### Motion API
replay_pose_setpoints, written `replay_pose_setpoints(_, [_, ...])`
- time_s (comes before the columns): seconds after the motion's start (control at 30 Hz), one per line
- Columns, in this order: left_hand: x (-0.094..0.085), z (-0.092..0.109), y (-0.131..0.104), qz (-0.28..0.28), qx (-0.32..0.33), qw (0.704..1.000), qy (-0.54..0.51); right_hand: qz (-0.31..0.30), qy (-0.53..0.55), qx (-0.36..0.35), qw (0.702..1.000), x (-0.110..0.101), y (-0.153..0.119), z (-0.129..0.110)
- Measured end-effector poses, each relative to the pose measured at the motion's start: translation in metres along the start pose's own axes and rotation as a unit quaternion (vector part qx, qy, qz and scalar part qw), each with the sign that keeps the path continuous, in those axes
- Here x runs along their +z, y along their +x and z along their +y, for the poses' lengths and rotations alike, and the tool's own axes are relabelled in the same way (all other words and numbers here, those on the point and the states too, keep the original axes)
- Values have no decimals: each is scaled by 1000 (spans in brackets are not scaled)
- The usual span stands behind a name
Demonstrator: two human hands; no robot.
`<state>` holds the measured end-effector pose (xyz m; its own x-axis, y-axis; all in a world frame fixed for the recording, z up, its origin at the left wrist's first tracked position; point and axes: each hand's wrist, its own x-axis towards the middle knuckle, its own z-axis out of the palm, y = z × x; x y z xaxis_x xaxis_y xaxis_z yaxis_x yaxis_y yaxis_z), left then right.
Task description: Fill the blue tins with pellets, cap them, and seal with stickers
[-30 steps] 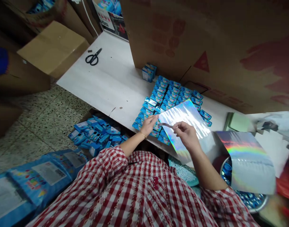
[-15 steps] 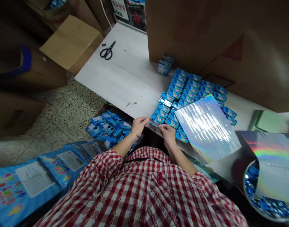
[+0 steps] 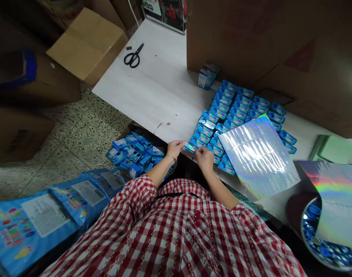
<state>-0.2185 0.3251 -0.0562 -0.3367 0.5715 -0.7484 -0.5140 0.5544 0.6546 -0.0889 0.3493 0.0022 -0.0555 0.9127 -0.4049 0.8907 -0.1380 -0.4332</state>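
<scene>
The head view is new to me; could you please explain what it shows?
There is no machine here: a camera worn on a person's head looks forward and down. On the white table lie black scissors, rows of small blue cases, and a silvery sheet partly covering some of them. The bare left hand and right hand hold a small shiny strip between their fingertips, near the front edge; whether it touches a case is unclear.

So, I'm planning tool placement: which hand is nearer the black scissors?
Left. In the picture, the left hand is below and right of the black scissors; the right hand is farther right and lower.
</scene>
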Motion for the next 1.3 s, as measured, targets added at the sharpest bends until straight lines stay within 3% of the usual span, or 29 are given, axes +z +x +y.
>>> replay_pose_setpoints(0.2, [3, -14, 5, -5, 4, 999, 39, -27, -172, -5, 985, -12, -4, -10])
replay_pose_setpoints(0.37, [-3, -13, 14, 33, 77, 987, 135, -82, -280, -182, 939, -17, -15, 0])
replay_pose_setpoints(0.47, [1, 2, 11, 47, 156, 965, 204, -107, -311, -217, 919, -19, -19, 11])
replay_pose_setpoints(0.57, [21, 22, -2, 1, 283, 918, 279, -108, -298, -233, 919, -31, -18, 25])
replay_pose_setpoints(0.63, [43, 33, -14, -56, 353, 867, 347, -65, -271, -233, 932, -48, -8, 37])
replay_pose_setpoints(0.77, [95, 42, -25, -114, 379, 771, 499, 76, -226, -225, 945, -90, 36, 61])
replay_pose_setpoints(0.83, [114, 40, -23, -117, 370, 746, 541, 84, -237, -255, 934, -103, 62, 70])
replay_pose_setpoints(1.0, [133, 28, -17, -96, 344, 756, 549, 16, -301, -333, 894, -104, 102, 85])
replay_pose_setpoints(1.13, [136, 24, -21, -69, 343, 768, 537, 25, -292, -361, 885, -101, 108, 99])
replay_pose_setpoints(1.3, [142, 22, -22, -46, 348, 773, 529, -12, -264, -403, 877, -108, 111, 109])
